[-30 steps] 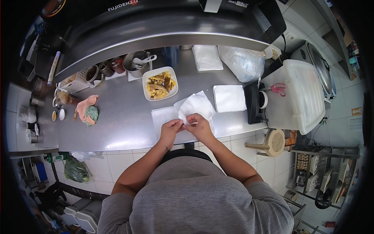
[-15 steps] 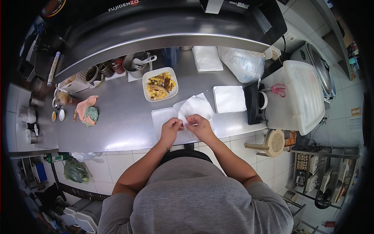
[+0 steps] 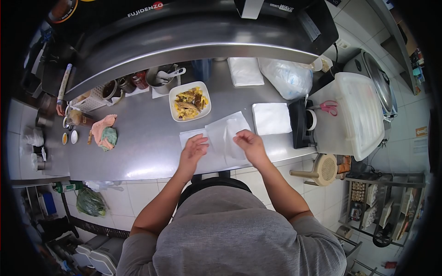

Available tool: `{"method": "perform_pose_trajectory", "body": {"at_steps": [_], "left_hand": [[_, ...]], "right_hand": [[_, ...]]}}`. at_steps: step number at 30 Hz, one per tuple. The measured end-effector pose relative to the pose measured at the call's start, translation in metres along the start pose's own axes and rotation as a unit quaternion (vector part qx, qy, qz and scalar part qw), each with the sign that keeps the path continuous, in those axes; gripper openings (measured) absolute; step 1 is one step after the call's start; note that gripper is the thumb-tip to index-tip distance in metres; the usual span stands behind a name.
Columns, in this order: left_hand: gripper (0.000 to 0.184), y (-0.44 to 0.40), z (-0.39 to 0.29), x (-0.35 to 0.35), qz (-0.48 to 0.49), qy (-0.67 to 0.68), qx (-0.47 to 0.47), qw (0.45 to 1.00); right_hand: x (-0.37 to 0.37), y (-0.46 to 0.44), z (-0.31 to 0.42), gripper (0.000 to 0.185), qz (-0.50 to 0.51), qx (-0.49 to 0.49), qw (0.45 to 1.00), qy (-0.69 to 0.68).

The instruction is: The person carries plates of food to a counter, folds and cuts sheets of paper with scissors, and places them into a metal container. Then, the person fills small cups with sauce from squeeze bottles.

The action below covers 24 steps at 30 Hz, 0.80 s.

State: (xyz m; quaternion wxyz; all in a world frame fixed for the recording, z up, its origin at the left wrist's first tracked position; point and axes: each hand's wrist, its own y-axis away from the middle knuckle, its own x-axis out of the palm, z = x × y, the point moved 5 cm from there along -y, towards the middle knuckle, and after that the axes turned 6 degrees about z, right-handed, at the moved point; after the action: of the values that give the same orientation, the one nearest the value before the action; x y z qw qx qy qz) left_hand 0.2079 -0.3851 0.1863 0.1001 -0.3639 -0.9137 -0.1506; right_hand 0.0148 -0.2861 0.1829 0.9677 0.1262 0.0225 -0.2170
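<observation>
While the thin white sheet (image 3: pixel 217 130) lies partly spread on the bench (image 3: pixel 147 154), on the person's side of the white bowl (image 3: pixel 173 114) and a little to its right, both hands work at its edges. The left hand (image 3: pixel 195 146), straight toward the person from the bowl, has its fingers curved and spread, with nothing visibly pinched between them. The right hand (image 3: pixel 250 143), toward the person and to the right of the bowl, has thumb and forefinger drawn together on the sheet's right part, pinching it where it rises in a pale fold. The material is so see-through that I cannot tell whether this is one layer or two.

As far as the view shows, the opening-out looks partly done: the sheet reaches across the gap between the hands, but the fold by the right hand stands up and is not smoothed flat. The food (image 3: pixel 189 103) sits uncovered in the bowl, and none of it lies on the sheet. A neat stack of white squares (image 3: pixel 271 118) lies to the right of the bowl, touched by neither hand. Well to the left of the bowl is a crumpled pink and green cloth (image 3: pixel 105 131); behind it to the left stands a metal pot (image 3: pixel 156 83).
</observation>
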Motion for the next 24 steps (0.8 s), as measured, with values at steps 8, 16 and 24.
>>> {"method": "perform_pose_trajectory", "body": {"at_steps": [8,16,24], "left_hand": [[0.024,-0.009,0.029,-0.006,-0.036,-0.100,-0.023,0.994],[0.022,0.000,0.001,-0.028,-0.085,0.045,-0.123,0.988],[0.025,0.007,-0.005,-0.019,-0.123,0.212,-0.156,0.957]], "right_hand": [[0.037,0.008,0.004,0.016,0.055,0.008,0.997,0.047],[0.013,0.004,0.027,0.034,0.111,-0.024,0.991,0.063],[0.040,0.021,0.071,0.046,0.110,-0.255,0.924,0.265]]}}
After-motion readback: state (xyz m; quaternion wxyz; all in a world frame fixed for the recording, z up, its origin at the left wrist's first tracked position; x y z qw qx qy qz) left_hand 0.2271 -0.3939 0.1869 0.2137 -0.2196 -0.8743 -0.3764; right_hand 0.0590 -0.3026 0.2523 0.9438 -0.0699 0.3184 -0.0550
